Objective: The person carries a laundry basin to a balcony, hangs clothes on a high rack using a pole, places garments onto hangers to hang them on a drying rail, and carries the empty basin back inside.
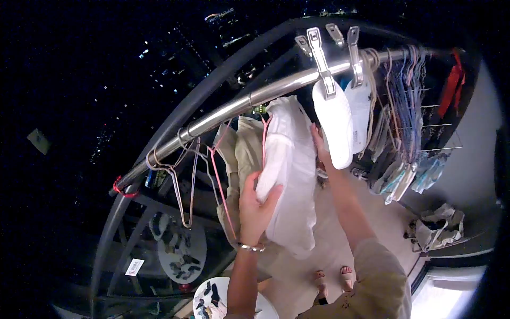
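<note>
A white garment (292, 186) hangs from the metal rail (223, 110) near the middle. My left hand (256, 204) grips its left edge, with thumb and fingers around the cloth. On the far side, my right hand (321, 148) reaches up beside the garment; its fingers are partly hidden behind the garment and a white insole. Just left of the white cloth hang an olive garment (248, 146) and a pink hanger (219, 175). Two insoles (333, 125) are clipped to the rail at the right of the garment.
Bare wire hangers (183, 196) hang at the left; many more hangers (406, 101) crowd the right. A round white table (265, 307) with small dark items stands below. A bag (440, 227) sits at the lower right. Dark railing curves behind.
</note>
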